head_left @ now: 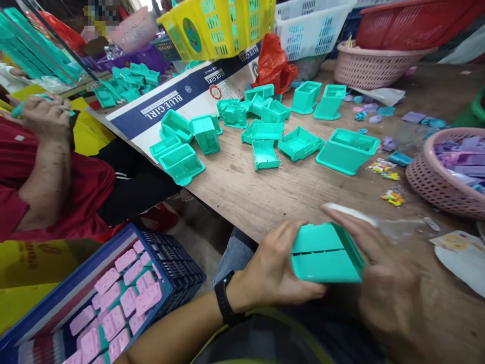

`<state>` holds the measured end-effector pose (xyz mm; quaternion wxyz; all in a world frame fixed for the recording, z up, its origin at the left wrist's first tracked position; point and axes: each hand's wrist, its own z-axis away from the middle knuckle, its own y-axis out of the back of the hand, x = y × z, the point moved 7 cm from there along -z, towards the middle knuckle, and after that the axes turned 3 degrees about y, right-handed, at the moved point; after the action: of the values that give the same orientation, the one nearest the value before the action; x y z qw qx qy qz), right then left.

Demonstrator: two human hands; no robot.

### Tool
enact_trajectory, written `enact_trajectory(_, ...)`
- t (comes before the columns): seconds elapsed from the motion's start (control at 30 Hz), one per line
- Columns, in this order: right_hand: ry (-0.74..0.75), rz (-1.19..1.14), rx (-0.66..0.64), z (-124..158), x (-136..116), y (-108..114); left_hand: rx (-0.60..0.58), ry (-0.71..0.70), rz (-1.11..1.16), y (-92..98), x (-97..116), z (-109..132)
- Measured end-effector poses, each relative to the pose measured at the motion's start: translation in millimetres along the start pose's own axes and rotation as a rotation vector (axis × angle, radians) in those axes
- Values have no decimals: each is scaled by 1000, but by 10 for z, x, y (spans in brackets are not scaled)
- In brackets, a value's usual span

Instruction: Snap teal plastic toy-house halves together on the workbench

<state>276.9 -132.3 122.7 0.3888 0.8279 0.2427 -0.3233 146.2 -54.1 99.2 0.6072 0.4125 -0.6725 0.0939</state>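
Observation:
A teal plastic box [322,253] with a thin slit across its face is held low over the table's front edge. My left hand [276,263] grips its left side, fingers behind and thumb below. Along the right side of the box, my right hand [386,278] is blurred by motion, its fingers stretched out; whether it touches the box is unclear. Beyond my hands stand several loose teal boxes and trays, among them a slanted box [346,151], an open tray [300,143] and a box at the table's left edge [182,164].
Left below, a blue crate [185,263] holds pink-faced teal pieces. A co-worker's hand [47,116] holds a teal part. A pink basket [428,167] of purple pieces stands right, near small colourful bags [392,197]. Cardboard [166,103] and stacked baskets [223,30] line the back.

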Motion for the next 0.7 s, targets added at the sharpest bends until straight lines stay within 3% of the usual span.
enact_trajectory(0.1, 92, 55, -36, -102, -181, -28, 29, -15, 35, -16, 3, 0)
enact_trajectory(0.23, -64, 0, 114, -98, -16, 26, 53, 87, 108, -26, -87, 8)
enact_trajectory(0.43, 36, 159, 20, -79, -61, 14, 67, 123, 74, -39, -107, -10)
enact_trajectory(0.6, -63, 126, 133, -89, -8, 68, 101, 109, 94, -21, -53, -50)
enact_trajectory(0.7, -83, 117, 101, -111, 20, 63, 84, 103, 114, -45, -43, -54)
